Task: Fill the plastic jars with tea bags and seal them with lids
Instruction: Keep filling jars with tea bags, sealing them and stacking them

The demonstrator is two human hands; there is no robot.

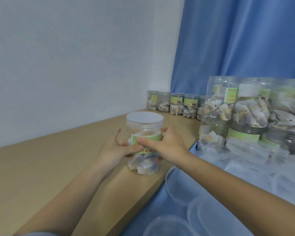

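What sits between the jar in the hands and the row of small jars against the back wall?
Nothing: the head view shows only bare wooden shelf between the held jar and the back row of jars.

Left hand (115,149) and right hand (167,147) both grip a lidded jar (144,143) of tea bags (143,163) standing upright on the wooden surface (49,167) — more filled jars (174,106) in a row near the blue curtain (245,40).
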